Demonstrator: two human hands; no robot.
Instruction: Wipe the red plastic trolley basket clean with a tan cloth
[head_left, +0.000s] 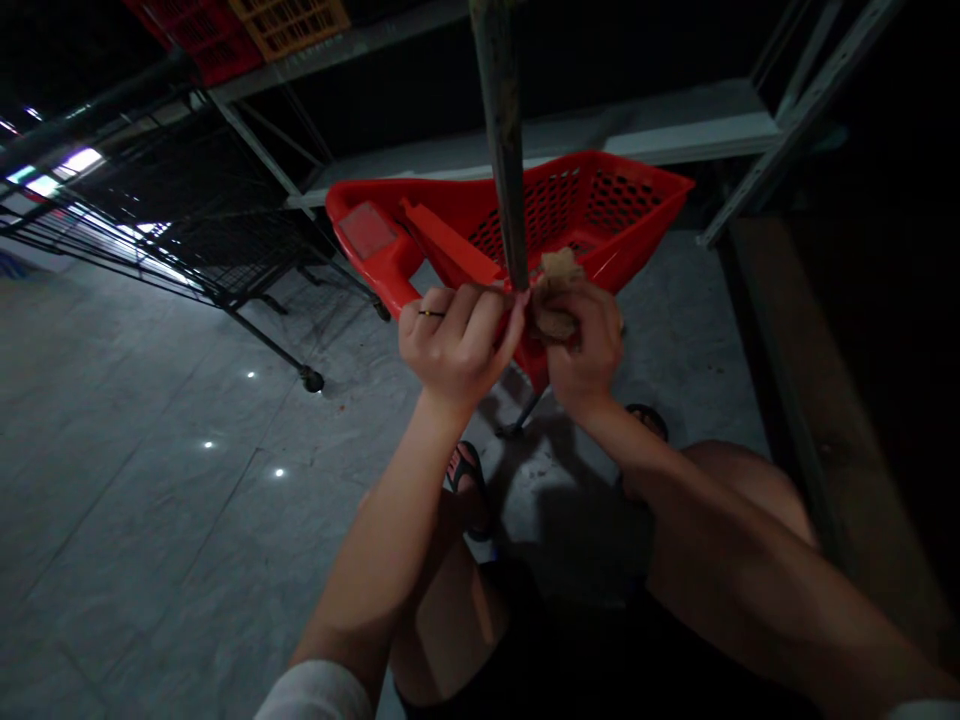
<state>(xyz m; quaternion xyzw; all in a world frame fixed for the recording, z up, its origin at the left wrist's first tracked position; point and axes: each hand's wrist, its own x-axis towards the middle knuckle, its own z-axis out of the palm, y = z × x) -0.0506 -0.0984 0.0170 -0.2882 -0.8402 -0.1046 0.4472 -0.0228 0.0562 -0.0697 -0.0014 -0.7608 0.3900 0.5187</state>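
Observation:
A worn wooden pole (506,150) comes down from the top of the view, and its lower end meets my hands. My left hand (459,340) is closed, with thumb and fingers pressed together right at that end; what lies inside the grip is hidden. Beside it, my right hand (585,340) curls around a crumpled brown, cloth-like thing (556,322). A paler tan piece of it sticks up above the fingers. Directly behind both hands stands a red plastic shopping cart (637,255) with perforated sides. My hands overlap its near edge in view; I cannot tell whether they touch it.
To the left stands a dark wire cart (217,255) on casters. Behind runs a metal shelf rack (690,135), with red (202,40) and yellow crates (289,25) at upper left. A long beam (817,400) lies along the right. Grey tiles (172,480) cover the floor.

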